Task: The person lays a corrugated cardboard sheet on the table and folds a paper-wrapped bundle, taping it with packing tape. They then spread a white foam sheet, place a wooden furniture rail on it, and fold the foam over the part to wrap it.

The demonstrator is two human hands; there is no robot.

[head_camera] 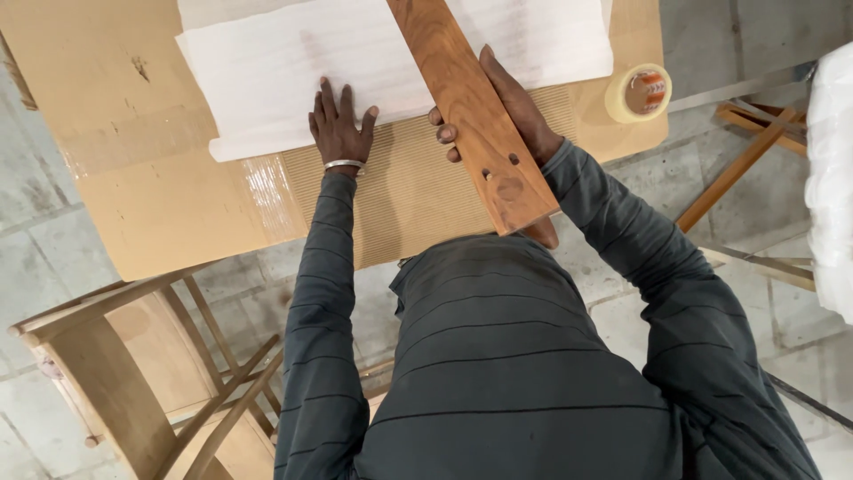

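Left hand (340,127) flat, fingers spread on white foam sheet (293,71), right hand (502,111) gripping wooden board (466,107), tape roll (639,92) nearby on cardboard (160,196).

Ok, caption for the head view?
Right hand grips wooden board; left hand flat on white foam sheet.

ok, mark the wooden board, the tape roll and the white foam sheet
wooden board (466,107), head view, middle of its top face, beside the right hand's fingers.
tape roll (639,92), head view, on its outer ring, right side of the cardboard.
white foam sheet (267,76), head view, bare area left of the left hand.
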